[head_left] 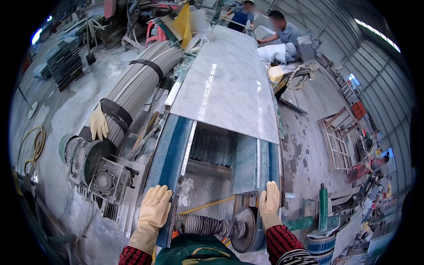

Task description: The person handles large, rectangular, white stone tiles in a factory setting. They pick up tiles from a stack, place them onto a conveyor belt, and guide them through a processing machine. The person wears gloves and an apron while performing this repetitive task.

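The left hand [153, 207], in a cream rubber glove, lay on the near end of the left blue rail [164, 152] of the bench, its fingers extended and unclenched. The right hand [269, 204], gloved alike, rested on the right blue rail [274, 163], fingers straight and released. The marble slab [227, 84], pale and grey-veined, lay flat across the rails beyond both hands, well apart from them.

Between the hands and the slab the frame gaped open; a ribbed hose [205, 225] and a round wheel [245, 229] filled the near part of that gap. Close on the left stood a motor [79, 152], and behind it a thick grey bundle [140, 79] slanted alongside the bench, with a loose glove [99, 123] draped against its lower black strap. Farther left were stacked dark slabs [65, 64] and a coiled yellow hose [39, 152] on the floor.

On the right, a green post [323, 207] rose near the right forearm, and a wooden frame [338, 145] stood farther off. Beside the slab's far end, a co-worker [287, 33] leaned in with one arm stretched toward its edge; a second person [242, 17] stood beyond it.
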Available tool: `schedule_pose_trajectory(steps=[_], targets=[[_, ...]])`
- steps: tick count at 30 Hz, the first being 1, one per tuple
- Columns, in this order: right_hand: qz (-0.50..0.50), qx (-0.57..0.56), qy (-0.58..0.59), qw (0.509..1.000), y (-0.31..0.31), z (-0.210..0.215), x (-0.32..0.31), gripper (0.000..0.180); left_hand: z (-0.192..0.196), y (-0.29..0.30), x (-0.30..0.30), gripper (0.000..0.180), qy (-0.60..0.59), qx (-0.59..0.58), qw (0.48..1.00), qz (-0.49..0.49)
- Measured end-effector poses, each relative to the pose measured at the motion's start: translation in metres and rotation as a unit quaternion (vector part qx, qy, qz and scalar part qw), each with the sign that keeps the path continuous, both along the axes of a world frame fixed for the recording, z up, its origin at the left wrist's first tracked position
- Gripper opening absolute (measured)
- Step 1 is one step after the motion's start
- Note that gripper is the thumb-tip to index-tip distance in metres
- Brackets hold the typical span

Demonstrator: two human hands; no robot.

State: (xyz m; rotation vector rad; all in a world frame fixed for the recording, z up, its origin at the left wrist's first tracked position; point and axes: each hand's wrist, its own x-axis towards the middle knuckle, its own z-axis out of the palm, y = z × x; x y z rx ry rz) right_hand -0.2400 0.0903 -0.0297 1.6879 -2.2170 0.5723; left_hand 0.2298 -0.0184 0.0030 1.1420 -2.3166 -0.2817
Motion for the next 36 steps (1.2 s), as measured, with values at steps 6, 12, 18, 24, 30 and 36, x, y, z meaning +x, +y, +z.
schedule_pose_trajectory(steps=[6, 12, 18, 24, 30, 36], targets=[[0.011, -0.012, -0.002, 1.0, 0.0, 0.008, -0.001, 0.038, -0.003, 0.001, -0.003, 0.044, -0.006, 0.018, 1.0, -0.022], [-0.153, -0.091, 0.035, 0.983, -0.013, 0.052, -0.043, 0.056, -0.009, 0.005, 0.001, 0.046, -0.048, 0.014, 0.999, -0.018], [-0.371, 0.104, -0.37, 0.845, -0.02, 0.016, -0.073, 0.074, 0.004, 0.001, -0.002, 0.047, -0.08, 0.026, 0.995, -0.048], [-0.432, 0.046, -0.235, 0.87, -0.023, 0.0, -0.056, 0.061, 0.011, 0.006, -0.007, 0.046, -0.09, 0.036, 0.994, -0.041], [-0.421, 0.036, -0.17, 0.89, -0.017, -0.01, -0.061, 0.053, 0.009, 0.009, -0.007, 0.045, -0.093, 0.027, 0.995, -0.039], [-0.391, -0.02, -0.111, 0.913, -0.025, 0.007, -0.048, 0.045, 0.013, 0.012, -0.002, 0.046, -0.069, 0.056, 0.995, -0.035]])
